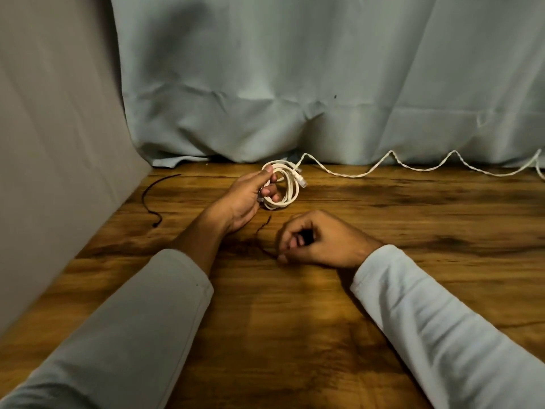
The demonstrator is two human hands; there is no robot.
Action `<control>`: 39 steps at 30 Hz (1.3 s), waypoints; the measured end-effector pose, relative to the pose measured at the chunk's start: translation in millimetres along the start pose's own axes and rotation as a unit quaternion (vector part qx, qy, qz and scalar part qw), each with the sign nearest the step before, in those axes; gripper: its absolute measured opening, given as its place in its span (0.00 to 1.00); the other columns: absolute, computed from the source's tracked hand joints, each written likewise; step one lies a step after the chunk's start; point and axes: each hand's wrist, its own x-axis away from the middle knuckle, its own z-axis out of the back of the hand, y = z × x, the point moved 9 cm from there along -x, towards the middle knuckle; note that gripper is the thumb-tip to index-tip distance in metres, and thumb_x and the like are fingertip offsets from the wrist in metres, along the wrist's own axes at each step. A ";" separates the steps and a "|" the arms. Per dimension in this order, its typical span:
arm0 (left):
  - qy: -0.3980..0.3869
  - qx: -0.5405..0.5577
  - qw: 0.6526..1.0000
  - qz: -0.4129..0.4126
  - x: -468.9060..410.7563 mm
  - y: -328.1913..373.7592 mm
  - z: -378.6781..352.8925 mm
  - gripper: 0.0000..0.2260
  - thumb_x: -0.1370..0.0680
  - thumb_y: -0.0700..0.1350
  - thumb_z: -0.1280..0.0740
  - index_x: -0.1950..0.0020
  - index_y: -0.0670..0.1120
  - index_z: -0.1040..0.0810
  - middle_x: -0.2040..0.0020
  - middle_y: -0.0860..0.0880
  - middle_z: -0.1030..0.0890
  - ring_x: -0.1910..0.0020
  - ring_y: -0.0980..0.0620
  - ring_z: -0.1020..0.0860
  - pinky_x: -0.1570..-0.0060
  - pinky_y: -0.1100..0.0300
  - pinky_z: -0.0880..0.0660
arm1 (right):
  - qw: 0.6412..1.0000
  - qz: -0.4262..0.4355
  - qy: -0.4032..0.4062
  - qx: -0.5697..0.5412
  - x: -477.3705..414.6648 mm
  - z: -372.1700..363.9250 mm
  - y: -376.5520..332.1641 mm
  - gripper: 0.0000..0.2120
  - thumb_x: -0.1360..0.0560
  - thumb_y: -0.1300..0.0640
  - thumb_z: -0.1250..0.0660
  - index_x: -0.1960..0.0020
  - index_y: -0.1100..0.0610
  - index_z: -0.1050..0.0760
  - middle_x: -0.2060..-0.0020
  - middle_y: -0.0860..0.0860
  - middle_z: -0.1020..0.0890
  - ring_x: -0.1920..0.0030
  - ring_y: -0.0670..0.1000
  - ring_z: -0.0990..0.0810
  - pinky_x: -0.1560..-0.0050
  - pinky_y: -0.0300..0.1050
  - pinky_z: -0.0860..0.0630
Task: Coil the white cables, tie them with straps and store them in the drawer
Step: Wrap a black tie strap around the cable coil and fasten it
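The left hand [250, 199] is raised slightly above the table, its thumb and curled fingers closed around a coiled white flat cable [290, 188] whose loops stand upright in the grip, with a clear plastic plug [302, 181] sticking out on the far side. The right hand [320, 240] rests on the brown wood-grain tabletop [295, 320] near the left wrist, fingers curled inward and fingertips pinching one end of a thin black strap [262, 227] that lies on the wood between the two hands. A second thin black strap [146, 196] lies in a curve well to the left, close to a grey fabric panel [59, 143]. Another white cable [354, 175], uncoiled and wavy, runs along the back edge of the table to the right, at the foot of a pale blue-grey curtain [295, 69]. Both arms wear light long sleeves [427, 320].
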 end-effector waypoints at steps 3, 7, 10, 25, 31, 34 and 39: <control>0.013 -0.020 1.000 -0.013 -0.1 0.6 -2.2 0.14 0.13 0.47 0.43 0.55 0.43 0.27 0.75 0.54 0.33 0.75 0.56 0.29 0.60 0.56 0.32 | 0.998 -0.043 0.040 0.023 7.5 28.7 23.2 0.03 0.27 0.57 0.21 0.55 0.52 0.13 0.58 0.52 0.14 0.56 0.52 0.18 0.48 0.57 0.20; 0.034 -0.067 0.996 -0.039 -1.6 0.4 -4.9 0.14 0.13 0.48 0.43 0.55 0.44 0.27 0.74 0.54 0.32 0.69 0.53 0.28 0.62 0.61 0.28 | 0.990 -0.109 0.079 0.046 22.2 59.9 51.2 0.02 0.26 0.53 0.22 0.55 0.50 0.14 0.58 0.49 0.14 0.54 0.51 0.16 0.45 0.57 0.19; 0.055 -0.076 0.994 -0.052 -3.1 -1.0 -7.6 0.14 0.13 0.48 0.43 0.55 0.45 0.26 0.74 0.55 0.31 0.69 0.54 0.29 0.64 0.63 0.28 | 0.977 -0.121 0.144 0.097 24.5 67.3 53.7 0.16 0.30 0.36 0.24 0.54 0.47 0.16 0.60 0.45 0.15 0.58 0.46 0.17 0.52 0.52 0.19; 0.112 -0.051 0.988 -0.089 0.2 5.7 -7.1 0.14 0.13 0.46 0.43 0.55 0.45 0.25 0.73 0.55 0.29 0.72 0.59 0.29 0.66 0.67 0.26 | 0.945 -0.085 0.306 -0.084 18.7 77.7 57.9 0.10 0.17 0.61 0.36 0.54 0.50 0.22 0.62 0.44 0.17 0.59 0.44 0.20 0.53 0.44 0.24; 0.111 -0.035 0.990 -0.080 0.7 4.3 -8.2 0.14 0.13 0.48 0.43 0.55 0.45 0.26 0.74 0.56 0.29 0.72 0.59 0.28 0.66 0.66 0.26 | 0.832 -0.047 0.319 -0.452 25.6 76.4 54.6 0.08 0.19 0.69 0.36 0.44 0.65 0.19 0.64 0.54 0.19 0.65 0.47 0.25 0.55 0.43 0.26; 0.100 -0.051 0.990 -0.079 1.8 2.6 -15.1 0.15 0.13 0.48 0.43 0.55 0.45 0.26 0.74 0.55 0.29 0.71 0.58 0.28 0.66 0.67 0.26 | 0.831 -0.034 0.323 -0.451 24.6 76.2 51.6 0.07 0.21 0.69 0.33 0.45 0.66 0.17 0.63 0.56 0.19 0.66 0.48 0.25 0.54 0.50 0.24; 0.076 -0.066 0.991 -0.090 -0.3 -1.6 -21.0 0.15 0.13 0.48 0.44 0.55 0.45 0.25 0.73 0.55 0.30 0.71 0.58 0.28 0.64 0.64 0.27 | 0.895 -0.043 0.367 -0.252 33.0 93.2 53.1 0.04 0.24 0.64 0.25 0.52 0.56 0.14 0.58 0.52 0.13 0.58 0.49 0.17 0.53 0.48 0.19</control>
